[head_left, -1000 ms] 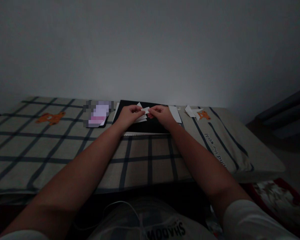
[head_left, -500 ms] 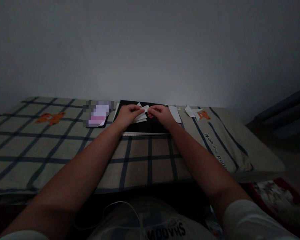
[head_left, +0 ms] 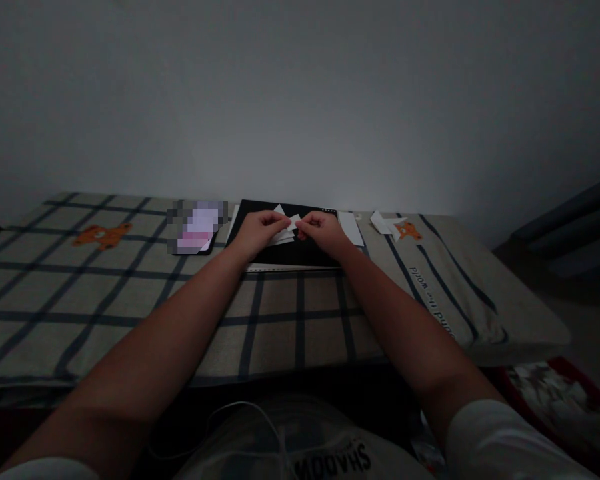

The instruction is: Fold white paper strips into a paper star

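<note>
Pinching a small white paper piece (head_left: pixel 293 223) from both sides, the left hand (head_left: pixel 257 233) and the right hand (head_left: pixel 324 232) meet fingertip to fingertip over a black notebook (head_left: pixel 300 252), the fingers of each curled in and closed on an edge of the paper. Holding it between two hands this way keeps the little piece taut and level, which looks suited to creasing or folding it; the light is too dim to make out the fold itself. The notebook lies flat on the checked bed cover (head_left: pixel 130 300) and seems to serve as a firm backing on an otherwise soft bed. Just under the left hand's fingers more white paper sheets (head_left: pixel 281 237) rest on the notebook, touching it. A white slip (head_left: pixel 351 228) lies at the notebook's right edge, just beside the right hand, and a few folded paper scraps (head_left: pixel 386 223) sit farther right, well apart from both hands. To the left of the notebook, near the left hand, lies a dark device with a blurred screen (head_left: pixel 198 228). The held paper sits between the two hands, raised slightly above the notebook.
</note>
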The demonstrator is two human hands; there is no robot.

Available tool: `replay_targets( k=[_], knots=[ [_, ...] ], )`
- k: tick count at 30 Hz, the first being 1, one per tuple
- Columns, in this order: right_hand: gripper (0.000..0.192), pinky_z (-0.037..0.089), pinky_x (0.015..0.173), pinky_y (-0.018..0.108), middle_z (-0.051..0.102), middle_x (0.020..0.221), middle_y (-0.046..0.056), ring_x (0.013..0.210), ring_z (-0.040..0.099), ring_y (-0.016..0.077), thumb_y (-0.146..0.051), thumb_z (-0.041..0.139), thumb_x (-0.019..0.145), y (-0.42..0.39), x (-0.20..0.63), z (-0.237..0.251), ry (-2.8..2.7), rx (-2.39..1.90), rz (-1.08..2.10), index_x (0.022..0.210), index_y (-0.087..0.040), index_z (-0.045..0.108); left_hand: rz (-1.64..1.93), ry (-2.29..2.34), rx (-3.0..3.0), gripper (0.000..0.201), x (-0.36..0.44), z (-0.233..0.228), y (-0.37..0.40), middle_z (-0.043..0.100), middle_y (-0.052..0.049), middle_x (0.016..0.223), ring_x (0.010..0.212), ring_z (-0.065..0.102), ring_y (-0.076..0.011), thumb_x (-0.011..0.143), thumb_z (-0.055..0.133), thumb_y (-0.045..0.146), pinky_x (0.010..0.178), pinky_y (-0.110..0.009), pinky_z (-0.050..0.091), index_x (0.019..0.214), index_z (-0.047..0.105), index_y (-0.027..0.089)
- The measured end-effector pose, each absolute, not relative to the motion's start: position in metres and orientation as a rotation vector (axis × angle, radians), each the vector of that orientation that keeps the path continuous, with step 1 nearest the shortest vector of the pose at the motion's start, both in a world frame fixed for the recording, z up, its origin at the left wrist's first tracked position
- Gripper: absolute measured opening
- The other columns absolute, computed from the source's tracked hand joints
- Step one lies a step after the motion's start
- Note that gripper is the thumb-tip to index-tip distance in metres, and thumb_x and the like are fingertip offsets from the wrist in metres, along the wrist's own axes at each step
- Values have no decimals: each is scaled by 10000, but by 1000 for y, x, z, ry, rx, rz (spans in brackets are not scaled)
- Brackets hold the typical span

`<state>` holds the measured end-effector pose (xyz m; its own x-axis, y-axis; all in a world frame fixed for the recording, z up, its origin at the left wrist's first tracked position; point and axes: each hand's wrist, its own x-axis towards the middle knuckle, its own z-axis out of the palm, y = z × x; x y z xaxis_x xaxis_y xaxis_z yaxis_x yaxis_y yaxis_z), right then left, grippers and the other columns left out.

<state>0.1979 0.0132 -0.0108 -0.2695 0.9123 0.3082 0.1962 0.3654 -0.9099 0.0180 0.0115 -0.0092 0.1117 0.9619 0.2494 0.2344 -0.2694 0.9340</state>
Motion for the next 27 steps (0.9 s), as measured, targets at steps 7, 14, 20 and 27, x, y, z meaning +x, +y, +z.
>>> replay_targets(
  k=[7,14,20,27],
  knots=[
    [265,494,669,269,648,664,9,622,595,111,-422,652,728,16,196,-14,-1611,-949,1035,754,-164,596,1170,1179,1738,309,16,-10,14,654,-36,719,648,554,-140,651,712,440,608,-263,414,772,690,156],
    [274,485,645,270,636,635,3,598,591,114,-427,662,730,17,199,-13,-1662,-925,993,745,-168,576,1151,1167,1739,287,19,-11,12,672,-46,772,693,575,-147,671,706,404,654,-277,435,817,699,157],
    [268,505,647,278,636,641,-7,596,605,114,-383,702,686,14,195,-11,-1563,-892,1114,775,-161,581,1203,1125,1722,304,18,-11,13,667,-42,758,688,570,-143,685,700,426,670,-280,433,819,698,153],
    [229,501,647,274,638,619,-4,596,611,114,-342,700,687,15,196,-12,-1580,-926,1123,753,-159,577,1229,1205,1765,296,17,-10,14,646,-29,743,662,539,-137,685,690,436,632,-268,416,808,677,167]
  ],
)
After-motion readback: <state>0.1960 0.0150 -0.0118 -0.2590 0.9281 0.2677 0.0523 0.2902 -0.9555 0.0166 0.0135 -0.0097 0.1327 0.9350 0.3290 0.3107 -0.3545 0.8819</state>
